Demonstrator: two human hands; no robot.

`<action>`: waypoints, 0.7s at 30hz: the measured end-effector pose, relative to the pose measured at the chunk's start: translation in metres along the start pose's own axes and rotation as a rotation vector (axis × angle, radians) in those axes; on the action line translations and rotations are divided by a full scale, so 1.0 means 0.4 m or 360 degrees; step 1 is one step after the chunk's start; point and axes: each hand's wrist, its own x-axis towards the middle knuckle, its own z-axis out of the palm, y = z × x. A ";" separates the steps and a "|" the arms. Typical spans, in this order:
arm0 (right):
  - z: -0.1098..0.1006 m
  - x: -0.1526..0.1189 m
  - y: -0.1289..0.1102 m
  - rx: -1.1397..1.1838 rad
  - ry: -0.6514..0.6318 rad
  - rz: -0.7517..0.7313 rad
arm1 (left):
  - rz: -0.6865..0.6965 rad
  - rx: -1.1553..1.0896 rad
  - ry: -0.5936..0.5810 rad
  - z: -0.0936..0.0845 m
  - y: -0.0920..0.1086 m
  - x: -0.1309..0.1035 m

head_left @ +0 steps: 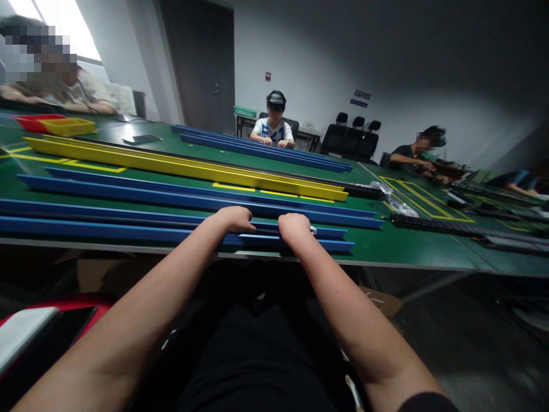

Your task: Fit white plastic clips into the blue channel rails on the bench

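Near the table's front edge lies a long blue channel, open at the top, with a thin dark strip along its inside. My left hand is at this channel, fingers curled down over the dark strip and thumb pointing right. A little to the right, my right hand is closed at the same channel, its fingertips hidden. A small white piece shows just beside it. Behind both hands lies another blue channel, and beyond that a yellow channel with a dark strip along its back.
Red and yellow trays stand at the back left. More blue channels lie at the far side, before a seated person. Dark rails and clear plastic wrap are on the right. Other people sit around the green table.
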 end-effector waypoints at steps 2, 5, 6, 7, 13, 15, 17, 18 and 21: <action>0.000 -0.001 -0.002 0.0008 -0.0004 0.0006 | -0.0038 0.0012 -0.0038 -0.001 0.016 0.013; -0.001 -0.005 -0.003 0.0016 -0.0003 0.0015 | -0.0061 -0.0016 -0.0052 0.005 0.030 0.024; -0.001 -0.006 -0.003 0.0016 0.0003 0.0020 | -0.0062 -0.0035 -0.0043 0.007 0.032 0.025; -0.001 -0.008 -0.003 0.0016 0.0010 0.0023 | -0.0061 -0.0059 -0.0032 0.010 0.032 0.024; 0.004 -0.007 -0.002 0.0033 0.0013 0.0014 | -0.0011 -0.0126 0.0000 0.009 0.041 0.012; 0.005 -0.006 -0.002 0.0038 0.0014 0.0017 | 0.0054 -0.0112 0.0041 0.006 0.057 0.011; 0.006 -0.006 -0.002 0.0042 0.0023 0.0021 | 0.0104 -0.0091 0.0110 0.005 0.077 0.012; 0.005 -0.007 -0.002 0.0045 0.0028 0.0025 | 0.0114 -0.0083 0.0137 0.005 0.086 0.014; 0.004 -0.010 -0.003 0.0056 0.0048 0.0032 | 0.0098 -0.0104 0.0136 0.007 0.103 0.021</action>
